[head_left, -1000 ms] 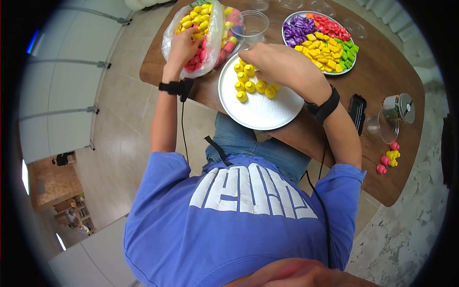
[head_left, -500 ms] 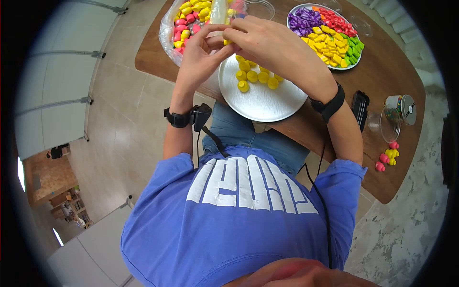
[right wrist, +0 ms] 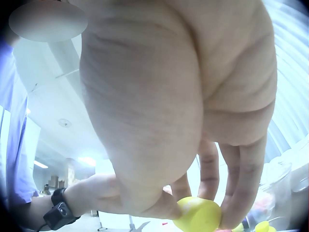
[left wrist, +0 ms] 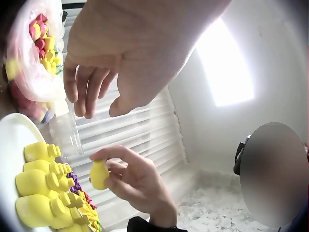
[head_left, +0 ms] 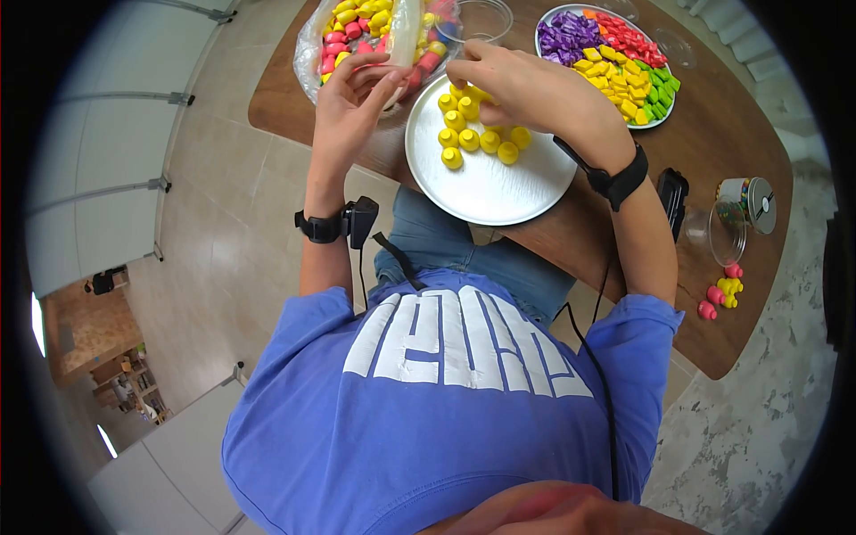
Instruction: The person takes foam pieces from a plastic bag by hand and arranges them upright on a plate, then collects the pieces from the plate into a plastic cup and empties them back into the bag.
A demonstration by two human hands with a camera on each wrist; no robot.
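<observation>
A yellow bottle-shaped piece (left wrist: 99, 175) with a narrow neck is pinched between the thumb and fingers of my right hand (head_left: 539, 89), over the far side of a round white plate (head_left: 486, 201). Several similar yellow pieces (head_left: 452, 159) stand upright in rows on that plate, some hidden under the hand. My left hand (head_left: 348, 107) is raised at the plate's left, fingers loosely bent with nothing between them. Just beyond it sits a clear plastic bag (head_left: 308, 55) of yellow and pink pieces, its near part covered by the hand.
Farther right, another plate (head_left: 670, 111) carries purple, red, yellow and green wrapped sweets. Clear round containers (head_left: 508, 20) stand at the far edge. On the right lie a black device (head_left: 672, 198), a lidded tin (head_left: 761, 205), a tipped clear cup (head_left: 729, 234) and several pink and yellow pieces (head_left: 729, 287).
My left hand came out of the bag and met my right hand by the plate. Now they are apart: the right holds the yellow piece over the plate, the left has drawn back left, empty.
</observation>
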